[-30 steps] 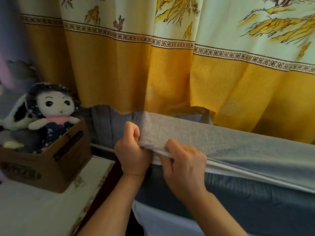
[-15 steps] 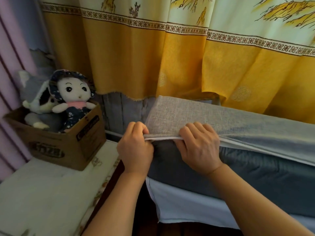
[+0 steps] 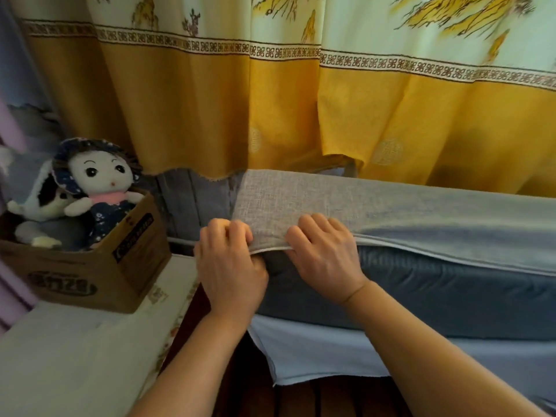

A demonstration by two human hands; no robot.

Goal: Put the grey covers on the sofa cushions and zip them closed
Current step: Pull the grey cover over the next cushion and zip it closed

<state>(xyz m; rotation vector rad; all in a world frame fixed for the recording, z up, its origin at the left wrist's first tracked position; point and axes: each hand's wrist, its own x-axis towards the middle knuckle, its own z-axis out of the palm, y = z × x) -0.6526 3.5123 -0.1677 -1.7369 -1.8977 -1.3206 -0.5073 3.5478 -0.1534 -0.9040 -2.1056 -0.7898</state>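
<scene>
Since a moment ago your hands have closed toward each other at the cushion's left corner. Your left hand (image 3: 230,260) and right hand (image 3: 323,252) both pinch the grey cover (image 3: 316,203) by its open edge over the blue cushion (image 3: 436,290). It's soft, light, floppy cloth; hold the hem, near the corner.

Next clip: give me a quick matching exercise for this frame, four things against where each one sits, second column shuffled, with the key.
Things
1. rag doll
2. cardboard box
3. grey cover
4. curtain

Places
A. hanging behind the cushion
B. pinched at its near edge by the left hand and right hand
C. inside the box
D. on the pale surface at the left

Pairs: 1-C, 2-D, 3-B, 4-A
</scene>
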